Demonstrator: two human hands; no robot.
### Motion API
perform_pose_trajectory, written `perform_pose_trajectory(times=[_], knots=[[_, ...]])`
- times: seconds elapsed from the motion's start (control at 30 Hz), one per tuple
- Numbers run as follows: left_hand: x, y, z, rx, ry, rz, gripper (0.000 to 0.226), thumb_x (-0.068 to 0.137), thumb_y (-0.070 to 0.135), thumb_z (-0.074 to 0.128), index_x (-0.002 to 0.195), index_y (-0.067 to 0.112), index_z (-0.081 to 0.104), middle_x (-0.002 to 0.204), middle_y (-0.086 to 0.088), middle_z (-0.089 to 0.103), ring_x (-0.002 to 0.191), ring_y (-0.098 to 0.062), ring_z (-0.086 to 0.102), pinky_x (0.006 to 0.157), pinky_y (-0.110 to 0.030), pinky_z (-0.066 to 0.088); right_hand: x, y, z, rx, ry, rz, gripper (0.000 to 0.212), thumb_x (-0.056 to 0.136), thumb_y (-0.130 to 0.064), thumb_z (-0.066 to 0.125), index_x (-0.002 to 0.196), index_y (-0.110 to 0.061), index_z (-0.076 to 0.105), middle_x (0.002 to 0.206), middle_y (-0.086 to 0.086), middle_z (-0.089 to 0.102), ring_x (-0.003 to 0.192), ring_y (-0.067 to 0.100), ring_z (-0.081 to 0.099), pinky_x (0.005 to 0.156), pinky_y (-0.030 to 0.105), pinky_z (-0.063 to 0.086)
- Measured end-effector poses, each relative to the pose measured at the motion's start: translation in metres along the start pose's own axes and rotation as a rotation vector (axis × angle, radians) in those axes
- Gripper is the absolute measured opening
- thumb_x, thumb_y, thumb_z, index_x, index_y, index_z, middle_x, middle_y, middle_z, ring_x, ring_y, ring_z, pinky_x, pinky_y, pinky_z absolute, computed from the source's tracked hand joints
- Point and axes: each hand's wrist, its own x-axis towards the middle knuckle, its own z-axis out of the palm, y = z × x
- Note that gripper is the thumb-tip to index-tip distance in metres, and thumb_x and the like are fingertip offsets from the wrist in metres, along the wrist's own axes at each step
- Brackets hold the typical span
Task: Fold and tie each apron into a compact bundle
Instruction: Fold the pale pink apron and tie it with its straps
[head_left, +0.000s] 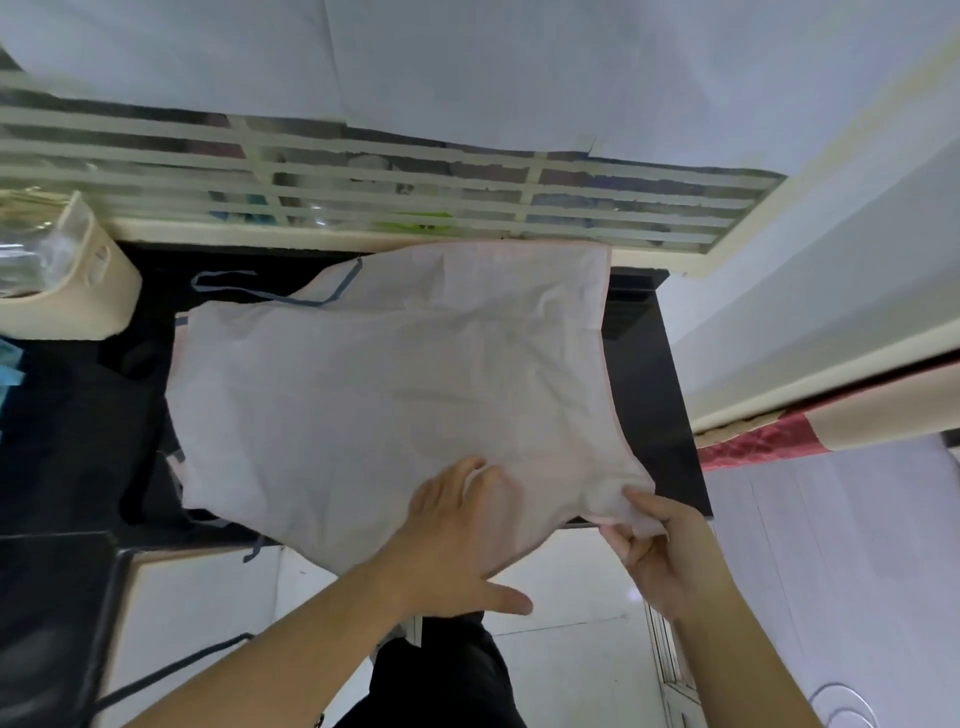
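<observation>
Head view: a pale, almost white apron lies spread on a dark table, covering most of its top. The cloth is thin and creased, with soft wrinkles running across the middle, and a faint pinkish hem edges its right side and far edge. Its near edge hangs over the front of the table. A grey-blue strap loops out from the far left corner onto the dark surface, and a short bit of the same tape peeks out under the near edge.

The left hand lies flat on the near part of the apron, fingers straight and spread, thumb out to the side, pressing the cloth down. The right hand pinches the near right corner of the apron between thumb and curled fingers, and the cloth bunches into small folds there, lifted slightly off the table edge.

A cream basket holding clear plastic stands at the far left of the table, apart from the apron. Behind the table runs a cream window grille, with pale curtains hanging above it. Below the table edge the floor is white tile.
</observation>
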Motion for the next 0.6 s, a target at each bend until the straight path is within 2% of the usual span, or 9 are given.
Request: perform_pose_trajectory(times=[0.07, 0.13, 0.23, 0.3, 0.33, 0.4, 0.47, 0.57, 0.6], knots=[[-0.01, 0.017, 0.007, 0.012, 0.139, 0.065, 0.114, 0.074, 0.067, 0.072, 0.158, 0.03, 0.004, 0.162, 0.009, 0.006, 0.151, -0.015, 0.007, 0.126, -0.034, 0.011, -0.006, -0.009, 0.019, 0.111, -0.028, 0.011, 0.047, 0.088, 0.006, 0.066, 0.134, 0.009, 0.059, 0.126, 0.022, 0.07, 0.097, 0.029, 0.077, 0.066, 0.028, 0.063], [-0.014, 0.014, 0.013, 0.022, 0.347, 0.007, 0.081, 0.087, 0.034, 0.069, 0.154, 0.028, 0.023, 0.155, 0.009, 0.027, 0.144, -0.017, 0.032, 0.122, -0.027, 0.023, -0.01, -0.018, 0.029, 0.182, -0.053, -0.007, 0.087, 0.046, 0.016, 0.092, 0.128, 0.01, 0.063, 0.125, 0.025, 0.07, 0.1, 0.03, 0.077, 0.064, 0.025, 0.063], [-0.021, -0.017, 0.004, -0.026, 0.472, -0.209, 0.055, 0.088, 0.01, 0.066, 0.139, 0.025, 0.052, 0.135, 0.01, 0.055, 0.121, -0.015, 0.056, 0.109, -0.023, 0.041, -0.014, -0.035, 0.037, 0.272, -0.04, -0.085, 0.12, 0.003, 0.017, 0.094, 0.119, 0.009, 0.064, 0.106, 0.022, 0.074, 0.084, 0.025, 0.078, 0.061, 0.023, 0.062], [-0.029, -0.045, -0.015, -0.043, 0.465, -0.347, 0.044, 0.085, 0.003, 0.063, 0.124, 0.023, 0.066, 0.118, 0.007, 0.068, 0.108, -0.017, 0.063, 0.095, -0.026, 0.051, -0.014, -0.043, 0.034, 0.244, 0.01, -0.132, 0.109, 0.01, 0.015, 0.094, 0.115, 0.005, 0.065, 0.089, 0.016, 0.076, 0.069, 0.018, 0.076, 0.058, 0.019, 0.06], [-0.033, -0.059, -0.028, -0.065, 0.469, -0.407, 0.041, 0.083, 0.001, 0.062, 0.116, 0.023, 0.07, 0.109, 0.005, 0.072, 0.101, -0.02, 0.067, 0.089, -0.029, 0.054, -0.011, -0.046, 0.028, 0.223, 0.05, -0.151, 0.094, 0.03, 0.014, 0.093, 0.119, 0.004, 0.065, 0.085, 0.014, 0.075, 0.063, 0.014, 0.072, 0.057, 0.016, 0.058], [-0.042, -0.083, -0.051, -0.135, 0.513, -0.487, 0.039, 0.08, -0.002, 0.059, 0.104, 0.025, 0.074, 0.095, 0.003, 0.076, 0.089, -0.022, 0.07, 0.078, -0.033, 0.057, -0.004, -0.052, 0.02, 0.231, 0.125, -0.201, 0.08, 0.063, 0.014, 0.074, 0.139, -0.002, 0.057, 0.099, 0.012, 0.069, 0.063, 0.01, 0.067, 0.053, 0.013, 0.054], [-0.049, -0.104, -0.071, -0.259, 0.554, -0.531, 0.031, 0.082, -0.002, 0.061, 0.09, 0.025, 0.073, 0.081, 0.006, 0.073, 0.076, -0.017, 0.066, 0.066, -0.029, 0.051, 0.001, -0.057, 0.017, 0.243, 0.135, -0.239, 0.085, 0.072, 0.013, 0.068, 0.151, -0.014, 0.05, 0.112, 0.01, 0.059, 0.065, 0.009, 0.063, 0.054, 0.012, 0.053], [-0.055, -0.13, -0.092, -0.613, 0.58, -0.52, 0.019, 0.094, 0.011, 0.067, 0.076, 0.015, 0.068, 0.064, 0.001, 0.063, 0.063, -0.021, 0.062, 0.063, -0.034, 0.05, -0.004, -0.062, 0.026, 0.204, 0.092, -0.256, 0.092, 0.029, -0.003, 0.096, 0.119, -0.013, 0.077, 0.103, 0.005, 0.068, 0.067, 0.007, 0.071, 0.065, 0.012, 0.057], [-0.057, -0.135, -0.096, -0.724, 0.586, -0.492, 0.018, 0.098, 0.014, 0.069, 0.08, 0.014, 0.072, 0.066, -0.002, 0.065, 0.064, -0.021, 0.063, 0.064, -0.036, 0.052, -0.008, -0.062, 0.029, 0.202, 0.086, -0.265, 0.08, 0.028, -0.006, 0.098, 0.106, -0.01, 0.081, 0.1, 0.002, 0.073, 0.072, 0.007, 0.074, 0.071, 0.014, 0.059]])
